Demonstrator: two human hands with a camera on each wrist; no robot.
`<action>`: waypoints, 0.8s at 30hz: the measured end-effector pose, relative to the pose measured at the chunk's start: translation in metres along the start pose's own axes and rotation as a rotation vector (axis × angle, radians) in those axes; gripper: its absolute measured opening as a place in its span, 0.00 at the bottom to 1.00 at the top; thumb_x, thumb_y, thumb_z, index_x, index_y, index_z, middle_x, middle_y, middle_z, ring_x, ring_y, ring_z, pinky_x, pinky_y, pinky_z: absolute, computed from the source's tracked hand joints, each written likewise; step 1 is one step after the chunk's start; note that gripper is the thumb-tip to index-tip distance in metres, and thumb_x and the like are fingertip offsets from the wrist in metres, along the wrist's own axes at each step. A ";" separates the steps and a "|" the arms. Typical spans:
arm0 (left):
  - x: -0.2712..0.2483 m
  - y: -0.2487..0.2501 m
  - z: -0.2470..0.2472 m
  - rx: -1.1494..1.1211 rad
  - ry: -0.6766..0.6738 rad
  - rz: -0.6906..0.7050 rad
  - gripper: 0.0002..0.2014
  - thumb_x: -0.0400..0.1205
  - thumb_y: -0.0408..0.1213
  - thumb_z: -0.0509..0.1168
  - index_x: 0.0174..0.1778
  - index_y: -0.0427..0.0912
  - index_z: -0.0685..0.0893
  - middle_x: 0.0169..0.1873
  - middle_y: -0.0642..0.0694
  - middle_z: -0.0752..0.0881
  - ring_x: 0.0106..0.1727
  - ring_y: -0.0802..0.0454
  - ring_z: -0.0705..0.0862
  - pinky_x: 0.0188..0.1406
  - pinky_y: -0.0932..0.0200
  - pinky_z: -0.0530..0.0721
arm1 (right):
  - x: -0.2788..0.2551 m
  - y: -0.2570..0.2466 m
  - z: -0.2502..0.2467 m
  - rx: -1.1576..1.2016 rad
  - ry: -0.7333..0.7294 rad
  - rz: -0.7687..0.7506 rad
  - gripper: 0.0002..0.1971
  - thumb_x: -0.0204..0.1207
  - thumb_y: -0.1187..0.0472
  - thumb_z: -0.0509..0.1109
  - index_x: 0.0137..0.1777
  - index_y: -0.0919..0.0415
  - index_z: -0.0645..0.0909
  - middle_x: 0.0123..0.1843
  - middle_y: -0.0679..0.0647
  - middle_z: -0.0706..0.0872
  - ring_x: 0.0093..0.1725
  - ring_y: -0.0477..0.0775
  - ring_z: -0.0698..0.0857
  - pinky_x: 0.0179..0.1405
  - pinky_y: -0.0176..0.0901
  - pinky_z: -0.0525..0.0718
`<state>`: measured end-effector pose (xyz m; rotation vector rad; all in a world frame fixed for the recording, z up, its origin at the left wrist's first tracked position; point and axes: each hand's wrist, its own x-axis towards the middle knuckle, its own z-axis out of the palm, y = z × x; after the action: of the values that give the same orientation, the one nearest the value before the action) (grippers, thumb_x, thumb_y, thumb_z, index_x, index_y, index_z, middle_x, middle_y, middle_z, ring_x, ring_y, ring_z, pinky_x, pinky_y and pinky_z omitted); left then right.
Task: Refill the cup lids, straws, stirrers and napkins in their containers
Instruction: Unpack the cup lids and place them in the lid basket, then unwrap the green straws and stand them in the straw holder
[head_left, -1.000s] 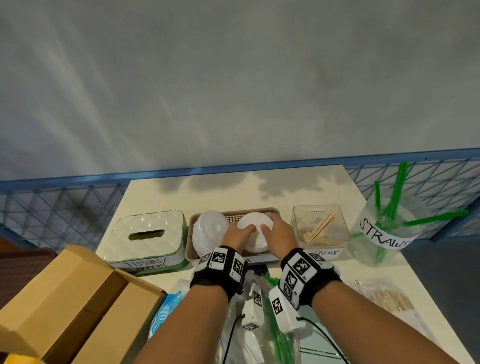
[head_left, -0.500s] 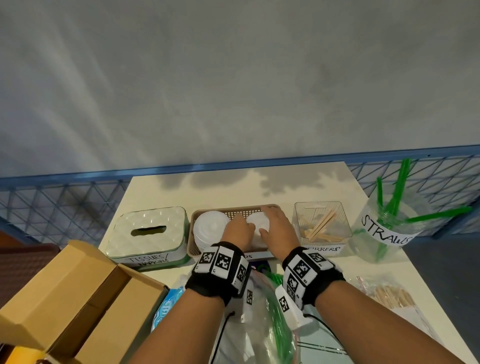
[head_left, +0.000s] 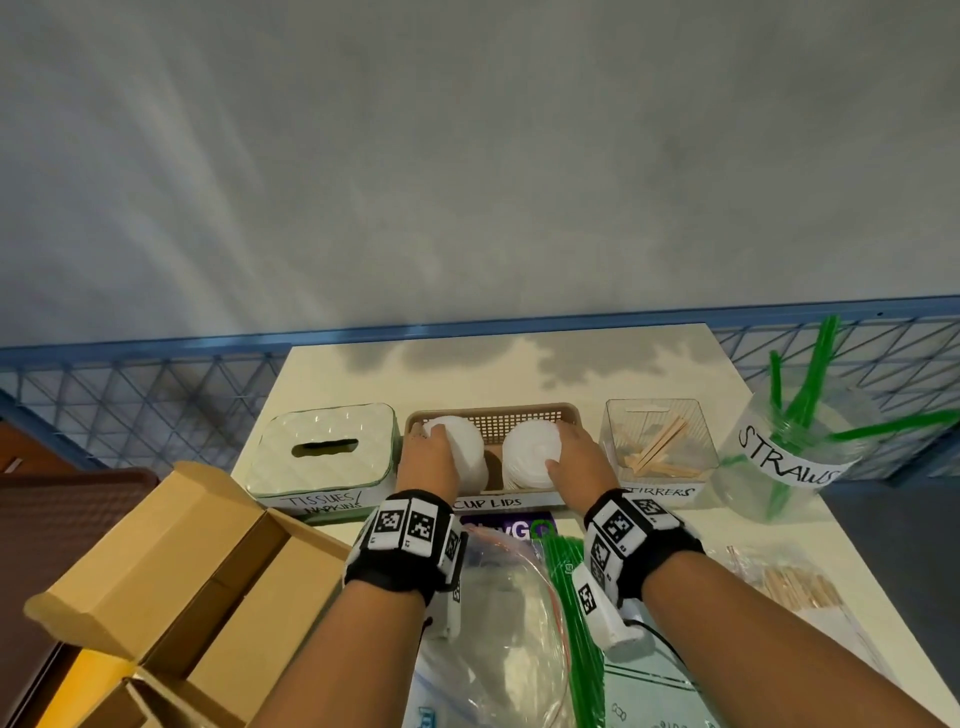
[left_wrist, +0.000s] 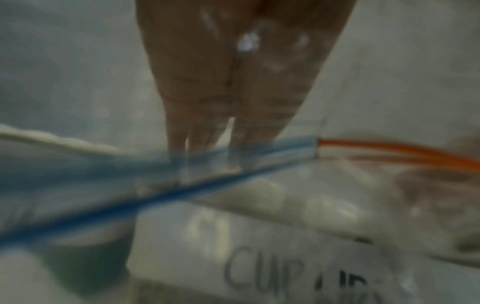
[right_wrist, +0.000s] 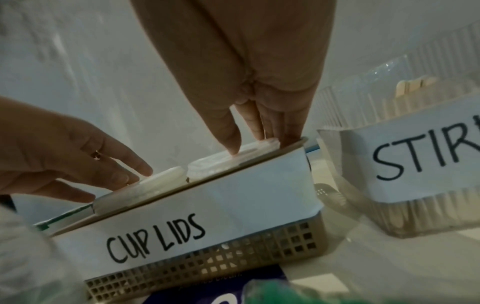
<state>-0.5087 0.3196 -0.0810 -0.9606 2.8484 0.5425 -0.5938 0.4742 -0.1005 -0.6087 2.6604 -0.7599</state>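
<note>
Resting inside the tan basket (head_left: 519, 415) labelled CUP LIDS, two stacks of white lids are each touched by one hand. The left stack (head_left: 465, 452) is covered by the left hand (head_left: 428, 460), fingers laid out straight over its top, nothing clasped. The right stack (head_left: 530, 457) is pressed by the right hand (head_left: 576, 457), its thumb and straightened fingertips set on the top lid near the basket's right wall. Left of the basket the tissue box (head_left: 322, 452) is seen; right of it the clear stirrer bin (head_left: 657, 441), then the straw jar (head_left: 795, 452). Nearer than the basket, a bag of green straws (head_left: 576, 623) lies flat.
</note>
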 end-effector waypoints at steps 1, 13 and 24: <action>-0.001 0.000 0.001 -0.004 0.013 0.009 0.26 0.83 0.28 0.57 0.78 0.36 0.62 0.77 0.34 0.63 0.74 0.41 0.71 0.73 0.53 0.72 | 0.000 0.000 0.000 -0.006 -0.005 0.004 0.25 0.80 0.67 0.59 0.77 0.65 0.62 0.75 0.61 0.69 0.71 0.61 0.74 0.67 0.47 0.74; -0.015 0.007 -0.021 -0.188 0.145 0.064 0.21 0.83 0.28 0.58 0.74 0.35 0.69 0.74 0.35 0.68 0.72 0.40 0.72 0.71 0.52 0.71 | -0.076 -0.039 -0.037 0.183 -0.013 -0.263 0.27 0.72 0.48 0.73 0.69 0.55 0.72 0.67 0.50 0.77 0.59 0.47 0.79 0.56 0.34 0.77; -0.136 0.041 -0.083 -0.113 -0.116 0.516 0.24 0.79 0.57 0.61 0.41 0.36 0.85 0.36 0.43 0.86 0.33 0.53 0.81 0.40 0.59 0.80 | -0.119 -0.029 -0.026 0.262 -0.055 -0.019 0.07 0.77 0.65 0.67 0.54 0.60 0.80 0.47 0.51 0.82 0.39 0.44 0.78 0.37 0.30 0.76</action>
<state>-0.4221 0.3976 0.0351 -0.1765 2.9715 0.7753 -0.4923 0.5196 -0.0426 -0.5763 2.4523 -1.0593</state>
